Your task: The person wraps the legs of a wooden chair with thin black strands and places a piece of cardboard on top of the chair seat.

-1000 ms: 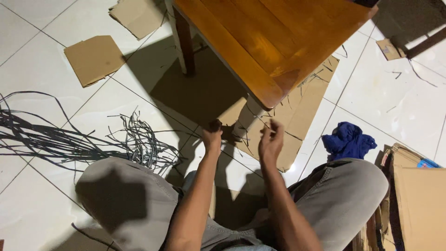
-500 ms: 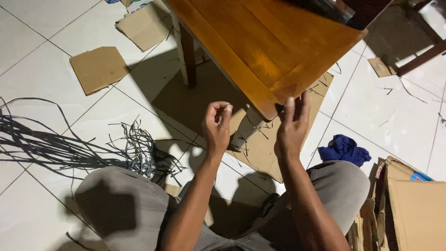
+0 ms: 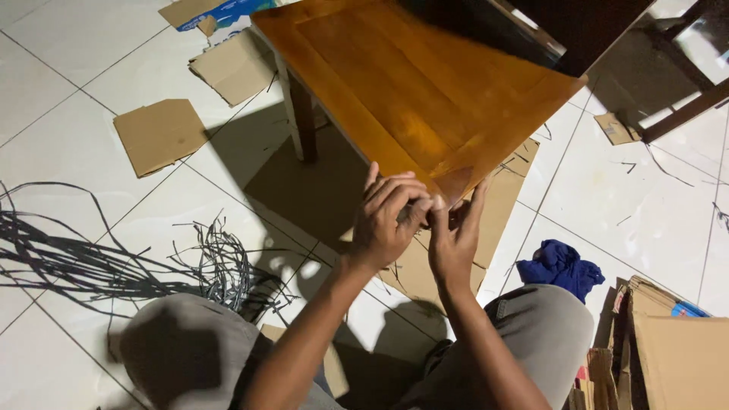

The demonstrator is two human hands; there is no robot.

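While both hands [image 3: 421, 224] pinch together at the wooden table [image 3: 410, 83], cardboard [image 3: 159, 135] litters white tiles [image 3: 653, 197].

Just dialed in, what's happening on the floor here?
A person sits on the tiled floor with both hands raised at the near corner of a wooden table. The left hand and right hand are pressed together there; whatever is between them is hidden. Dark strips lie to the left, cardboard pieces around, a blue cloth to the right.
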